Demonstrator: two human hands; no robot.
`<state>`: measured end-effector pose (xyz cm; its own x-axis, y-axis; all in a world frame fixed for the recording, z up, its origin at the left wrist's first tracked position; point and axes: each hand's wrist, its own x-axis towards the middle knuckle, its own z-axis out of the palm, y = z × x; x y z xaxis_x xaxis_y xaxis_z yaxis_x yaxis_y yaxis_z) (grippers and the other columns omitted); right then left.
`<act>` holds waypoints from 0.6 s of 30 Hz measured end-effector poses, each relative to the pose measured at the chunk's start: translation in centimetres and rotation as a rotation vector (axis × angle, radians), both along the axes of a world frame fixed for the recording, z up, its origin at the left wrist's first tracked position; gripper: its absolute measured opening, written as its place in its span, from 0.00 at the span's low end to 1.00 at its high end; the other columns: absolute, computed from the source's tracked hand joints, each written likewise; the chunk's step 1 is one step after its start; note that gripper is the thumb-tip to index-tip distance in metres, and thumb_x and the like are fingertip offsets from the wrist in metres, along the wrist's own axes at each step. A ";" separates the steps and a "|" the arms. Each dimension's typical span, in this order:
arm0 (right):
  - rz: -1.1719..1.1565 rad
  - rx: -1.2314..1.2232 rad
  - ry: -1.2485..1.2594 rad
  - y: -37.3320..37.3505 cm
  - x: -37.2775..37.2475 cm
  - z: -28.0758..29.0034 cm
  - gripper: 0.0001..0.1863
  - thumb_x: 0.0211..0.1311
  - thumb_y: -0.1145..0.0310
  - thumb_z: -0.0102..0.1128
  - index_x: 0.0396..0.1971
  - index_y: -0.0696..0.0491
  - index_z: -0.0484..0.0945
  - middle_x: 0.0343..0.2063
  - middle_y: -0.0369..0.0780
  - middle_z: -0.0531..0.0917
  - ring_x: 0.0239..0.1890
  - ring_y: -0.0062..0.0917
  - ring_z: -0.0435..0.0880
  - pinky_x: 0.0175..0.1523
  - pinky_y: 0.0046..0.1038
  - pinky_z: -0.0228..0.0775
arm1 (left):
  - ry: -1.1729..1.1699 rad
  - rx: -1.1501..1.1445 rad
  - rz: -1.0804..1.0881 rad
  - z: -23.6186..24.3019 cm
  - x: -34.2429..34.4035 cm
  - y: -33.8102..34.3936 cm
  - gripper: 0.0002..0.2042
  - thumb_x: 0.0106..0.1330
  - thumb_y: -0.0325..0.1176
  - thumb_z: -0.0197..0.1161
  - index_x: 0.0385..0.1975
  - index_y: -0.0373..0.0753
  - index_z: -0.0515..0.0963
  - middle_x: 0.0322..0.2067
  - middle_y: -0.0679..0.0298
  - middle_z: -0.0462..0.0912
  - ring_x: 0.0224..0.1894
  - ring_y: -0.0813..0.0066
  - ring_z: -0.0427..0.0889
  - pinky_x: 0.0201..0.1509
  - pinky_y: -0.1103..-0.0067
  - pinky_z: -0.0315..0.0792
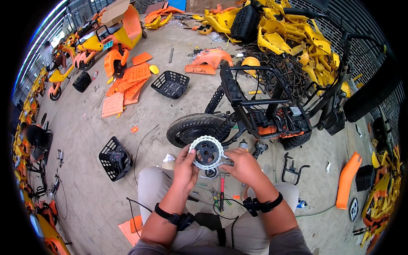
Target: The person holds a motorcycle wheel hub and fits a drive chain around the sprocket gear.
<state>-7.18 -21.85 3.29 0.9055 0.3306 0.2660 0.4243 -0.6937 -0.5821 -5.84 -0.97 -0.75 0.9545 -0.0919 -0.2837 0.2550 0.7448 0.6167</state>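
Note:
Just above my knees, a black toothed sprocket (207,153) is held up, with a silver chain (198,143) wrapped round its rim. My left hand (185,168) grips its left side, thumb in front. At the lower right of the rim, the fingers of my right hand (243,166) pinch the chain. A smaller toothed wheel (210,173) shows just below the sprocket; whether it is joined to it I cannot tell. Beneath my hands lies a hammer (222,189) with a red handle, beside pliers (215,196) on the floor.
Ahead stands a stripped black scooter frame (246,103) with its rear wheel (191,129) near my hands. Black baskets (171,84) and orange panels (127,85) lie left. A power tool rests in the nearer basket (104,159). Yellow body panels (276,34) are heaped behind.

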 end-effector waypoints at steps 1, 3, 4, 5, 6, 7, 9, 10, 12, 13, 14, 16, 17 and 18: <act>0.000 0.000 0.001 0.1 0.1 -0.2 0.23 0.43 0.64 0.75 0.39 0.59 0.81 0.37 0.44 0.83 0.41 0.41 0.79 0.47 0.36 0.72 | 0.007 0.013 0.013 0.0 0.0 0.1 0.15 0.72 0.28 0.53 0.57 0.34 0.68 0.50 0.59 0.78 0.49 0.68 0.80 0.51 0.67 0.79; -0.056 0.048 0.017 0.3 0.2 -0.4 0.22 0.41 0.66 0.76 0.38 0.58 0.82 0.41 0.45 0.83 0.42 0.41 0.78 0.48 0.36 0.71 | 0.014 0.025 0.026 0.2 0.0 0.0 0.15 0.72 0.28 0.52 0.57 0.35 0.68 0.49 0.59 0.78 0.49 0.68 0.80 0.51 0.67 0.79; -0.056 0.048 0.018 0.4 0.2 -0.4 0.22 0.41 0.66 0.76 0.38 0.58 0.82 0.41 0.45 0.83 0.42 0.41 0.78 0.48 0.36 0.71 | 0.007 0.017 0.022 0.7 0.0 0.0 0.15 0.72 0.29 0.52 0.57 0.34 0.68 0.49 0.59 0.79 0.49 0.67 0.81 0.51 0.67 0.80; -0.070 0.065 -0.026 0.5 0.1 -0.5 0.22 0.41 0.66 0.76 0.39 0.58 0.82 0.43 0.45 0.83 0.43 0.41 0.78 0.49 0.36 0.71 | -0.001 0.010 0.019 0.9 0.0 0.0 0.15 0.73 0.29 0.52 0.57 0.34 0.68 0.49 0.58 0.79 0.49 0.67 0.81 0.51 0.67 0.80; -0.083 0.082 -0.069 0.5 0.1 -0.5 0.23 0.41 0.66 0.76 0.39 0.58 0.82 0.45 0.45 0.82 0.43 0.41 0.77 0.49 0.36 0.70 | -0.001 0.010 0.019 0.9 0.0 0.0 0.15 0.73 0.29 0.52 0.57 0.34 0.68 0.49 0.58 0.79 0.49 0.67 0.81 0.51 0.67 0.80; -0.083 0.082 -0.069 0.5 0.0 -0.5 0.23 0.41 0.66 0.76 0.39 0.58 0.82 0.45 0.45 0.82 0.43 0.41 0.77 0.49 0.36 0.70 | -0.002 0.007 0.019 0.9 -0.1 0.0 0.16 0.73 0.29 0.52 0.58 0.34 0.68 0.49 0.58 0.79 0.49 0.66 0.81 0.51 0.66 0.80; -0.095 0.070 -0.037 0.6 -0.1 -0.3 0.23 0.39 0.68 0.76 0.39 0.58 0.83 0.48 0.45 0.81 0.45 0.42 0.75 0.50 0.36 0.70 | -0.003 0.003 0.019 1.1 -0.1 -0.1 0.16 0.73 0.29 0.51 0.58 0.34 0.68 0.49 0.58 0.78 0.49 0.66 0.81 0.50 0.66 0.80; -0.092 0.070 -0.034 0.6 -0.1 -0.2 0.23 0.39 0.68 0.76 0.39 0.58 0.83 0.48 0.45 0.81 0.45 0.42 0.75 0.50 0.36 0.70 | -0.004 0.010 0.011 1.3 -0.2 -0.1 0.16 0.73 0.29 0.51 0.58 0.34 0.68 0.50 0.58 0.78 0.50 0.67 0.80 0.53 0.66 0.78; -0.072 0.033 -0.058 0.8 0.0 -0.2 0.21 0.43 0.68 0.74 0.40 0.57 0.82 0.48 0.45 0.81 0.42 0.40 0.76 0.50 0.36 0.69 | -0.002 0.017 0.005 1.3 -0.2 0.0 0.16 0.73 0.29 0.51 0.58 0.34 0.68 0.50 0.58 0.78 0.51 0.67 0.79 0.56 0.66 0.75; -0.072 0.033 -0.058 0.8 0.0 -0.2 0.21 0.43 0.68 0.74 0.40 0.57 0.82 0.48 0.45 0.81 0.42 0.40 0.76 0.50 0.36 0.69 | -0.004 0.013 0.006 1.4 -0.1 0.0 0.16 0.73 0.28 0.51 0.58 0.34 0.68 0.50 0.58 0.78 0.50 0.67 0.79 0.56 0.66 0.75; -0.056 -0.006 -0.097 0.8 0.0 -0.2 0.19 0.45 0.68 0.73 0.39 0.58 0.82 0.49 0.45 0.81 0.42 0.40 0.76 0.50 0.36 0.69 | -0.006 0.010 0.007 1.3 -0.1 0.0 0.15 0.73 0.28 0.51 0.57 0.34 0.68 0.49 0.59 0.78 0.50 0.68 0.79 0.55 0.66 0.75; -0.039 -0.045 -0.135 0.9 0.0 -0.1 0.17 0.46 0.69 0.71 0.38 0.58 0.82 0.49 0.44 0.81 0.42 0.40 0.76 0.50 0.36 0.69 | 0.008 0.001 0.022 0.9 -0.1 0.1 0.15 0.73 0.29 0.51 0.58 0.34 0.68 0.49 0.58 0.78 0.50 0.67 0.80 0.52 0.66 0.78; -0.044 -0.070 -0.169 1.0 0.0 -0.1 0.16 0.47 0.69 0.70 0.38 0.58 0.82 0.49 0.44 0.81 0.41 0.39 0.76 0.49 0.36 0.70 | 0.022 -0.007 0.036 0.7 0.0 0.2 0.15 0.73 0.29 0.51 0.58 0.34 0.68 0.49 0.58 0.78 0.49 0.67 0.80 0.49 0.65 0.80; -0.050 -0.096 -0.203 1.0 0.0 -0.1 0.15 0.48 0.70 0.69 0.38 0.58 0.82 0.49 0.44 0.81 0.41 0.39 0.75 0.49 0.35 0.70 | 0.022 -0.007 0.038 0.5 0.0 0.3 0.15 0.73 0.29 0.51 0.58 0.34 0.68 0.49 0.58 0.78 0.49 0.67 0.80 0.49 0.65 0.80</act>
